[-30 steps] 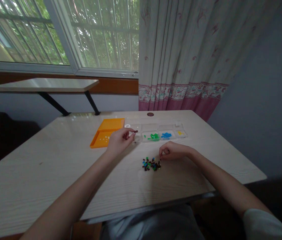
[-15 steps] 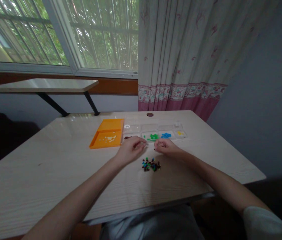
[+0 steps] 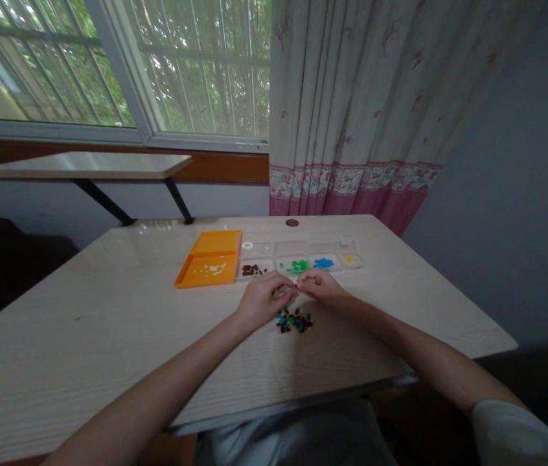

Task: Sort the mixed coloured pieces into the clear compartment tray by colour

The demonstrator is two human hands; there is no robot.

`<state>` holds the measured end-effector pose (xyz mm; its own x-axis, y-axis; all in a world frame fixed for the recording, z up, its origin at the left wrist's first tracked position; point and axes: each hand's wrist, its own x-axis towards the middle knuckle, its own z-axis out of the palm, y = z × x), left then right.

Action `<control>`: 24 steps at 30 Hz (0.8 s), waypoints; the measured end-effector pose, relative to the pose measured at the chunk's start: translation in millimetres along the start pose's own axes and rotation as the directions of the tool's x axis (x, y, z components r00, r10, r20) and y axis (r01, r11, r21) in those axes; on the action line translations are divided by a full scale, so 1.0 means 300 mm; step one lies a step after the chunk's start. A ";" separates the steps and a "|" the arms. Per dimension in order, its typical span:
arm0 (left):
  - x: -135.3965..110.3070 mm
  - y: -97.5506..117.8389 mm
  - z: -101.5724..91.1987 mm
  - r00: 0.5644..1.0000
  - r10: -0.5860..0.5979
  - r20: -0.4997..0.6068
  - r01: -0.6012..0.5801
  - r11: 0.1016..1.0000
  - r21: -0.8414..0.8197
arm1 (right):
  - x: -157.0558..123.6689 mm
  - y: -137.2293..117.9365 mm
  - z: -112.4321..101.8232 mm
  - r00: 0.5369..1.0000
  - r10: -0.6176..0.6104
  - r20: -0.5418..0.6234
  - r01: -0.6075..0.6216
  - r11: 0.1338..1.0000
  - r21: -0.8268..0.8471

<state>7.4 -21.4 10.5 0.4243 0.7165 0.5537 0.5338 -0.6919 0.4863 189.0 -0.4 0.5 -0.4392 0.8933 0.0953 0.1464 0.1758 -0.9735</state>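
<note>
My left hand (image 3: 268,298) and my right hand (image 3: 323,288) meet fingertip to fingertip just beyond a loose pile. Between their pinched fingertips is a tiny dark brown piece (image 3: 296,286), perhaps a toy brick; its exact shape is too small to make out. Close in front of the hands lies the pile of small brown, green and blue pieces (image 3: 294,320) on the table. Behind them, a clear compartment tray (image 3: 286,247) holds brown pieces (image 3: 253,270), green pieces (image 3: 298,266), blue pieces (image 3: 323,263) and yellow pieces (image 3: 350,259), sorted by colour.
An open orange case (image 3: 216,243) with white pieces (image 3: 213,268) in its near half adjoins the tray on the left. A raised shelf (image 3: 94,166) on black brackets stands at the table's (image 3: 123,323) back left. Behind hang a curtain (image 3: 346,116) and a barred window (image 3: 196,71).
My left hand has moved right and slightly nearer, closing the gap to my right hand. The brown compartment is now uncovered. My right hand has shifted slightly left with the dark brown piece.
</note>
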 end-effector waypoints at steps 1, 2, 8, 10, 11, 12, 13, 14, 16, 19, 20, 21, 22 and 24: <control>0.000 0.000 0.000 1.000 -0.006 -0.008 0.006 1.000 -0.001 | 0.000 0.004 -0.001 1.000 0.005 0.004 -0.005 1.000 -0.005; 0.000 0.000 0.000 1.000 -0.009 -0.016 0.009 1.000 -0.002 | 0.000 0.009 -0.002 1.000 0.009 0.005 -0.009 1.000 -0.007; -0.004 -0.003 0.000 0.999 0.033 -0.014 -0.033 0.999 0.001 | 0.003 0.035 -0.007 0.999 -0.009 0.037 0.010 1.000 -0.002; -0.005 -0.002 0.000 0.998 0.059 -0.019 -0.059 0.998 -0.002 | 0.004 0.037 -0.003 0.999 -0.017 0.044 0.018 1.000 -0.005; -0.005 -0.001 -0.002 0.997 0.072 -0.017 -0.072 0.997 -0.003 | 0.004 0.036 -0.002 0.999 -0.018 0.050 0.019 1.000 -0.006; -0.004 -0.001 -0.005 0.997 0.082 -0.013 -0.083 0.997 -0.002 | 0.003 0.033 -0.001 0.998 -0.020 0.058 0.020 1.000 -0.008; -0.003 0.000 -0.009 0.996 0.091 -0.010 -0.091 0.996 0.000 | 0.001 0.027 -0.001 0.997 -0.023 0.070 0.024 1.000 -0.016; -0.001 -0.001 -0.016 0.995 0.094 -0.011 -0.094 0.996 0.005 | -0.002 0.019 -0.004 0.996 -0.027 0.087 0.031 0.999 -0.037; 0.004 -0.004 -0.033 0.996 0.082 -0.025 -0.081 0.997 0.019 | -0.011 -0.004 -0.018 0.990 -0.029 0.135 0.046 0.991 -0.124; 0.014 -0.016 -0.067 0.996 0.048 -0.077 -0.045 0.998 0.035 | -0.032 -0.038 -0.060 0.970 0.008 0.243 0.070 0.948 -0.310; 0.017 -0.021 -0.079 0.994 0.044 -0.096 -0.041 0.998 0.038 | -0.038 -0.046 -0.077 0.953 0.029 0.300 0.083 0.932 -0.354; 0.021 -0.025 -0.090 0.992 0.047 -0.118 -0.042 0.998 0.039 | -0.043 -0.051 -0.093 0.928 0.055 0.369 0.099 0.918 -0.384; 0.024 -0.028 -0.101 0.988 0.053 -0.146 -0.047 0.998 0.040 | -0.047 -0.053 -0.107 0.895 0.082 0.438 0.115 0.907 -0.405; 0.029 -0.031 -0.117 0.975 0.073 -0.208 -0.064 0.997 0.047 | -0.051 -0.054 -0.126 0.837 0.126 0.532 0.142 0.889 -0.435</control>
<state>-19.5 -12.0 34.6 0.3009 0.6300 0.7160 0.5389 -0.7317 0.4173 226.9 -1.3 22.6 -0.8207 0.5502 -0.1539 0.4532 0.4630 -0.7618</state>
